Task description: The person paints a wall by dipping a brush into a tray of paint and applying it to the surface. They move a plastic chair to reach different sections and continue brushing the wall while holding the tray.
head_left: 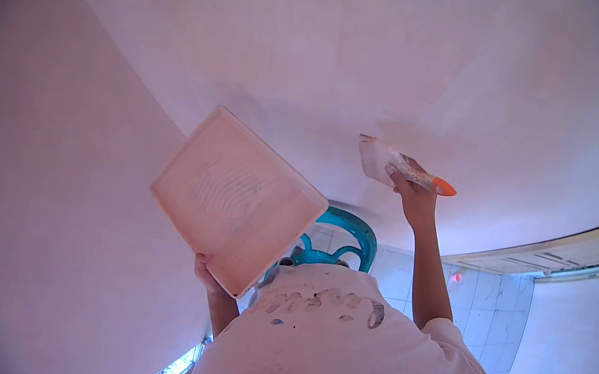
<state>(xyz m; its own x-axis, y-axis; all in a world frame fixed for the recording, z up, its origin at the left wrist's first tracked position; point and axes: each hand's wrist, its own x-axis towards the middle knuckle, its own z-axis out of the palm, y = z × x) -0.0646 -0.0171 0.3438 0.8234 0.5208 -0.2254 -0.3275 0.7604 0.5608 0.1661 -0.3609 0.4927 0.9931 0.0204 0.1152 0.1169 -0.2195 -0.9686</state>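
While the right hand (411, 192) clamps a paintbrush (398, 165) against the ceiling (338, 51), the left hand (210, 273) grips a tilted paint tray (238, 200) by its lower corner; further tilt risks spilling paint onto the shirt (335, 351).

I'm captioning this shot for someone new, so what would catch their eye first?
A person in a paint-flecked white shirt fills the lower middle. One hand presses a wide orange-handled paintbrush against the pale ceiling, centre right. The other hand holds up a pale rectangular plastic paint tray, centre left.
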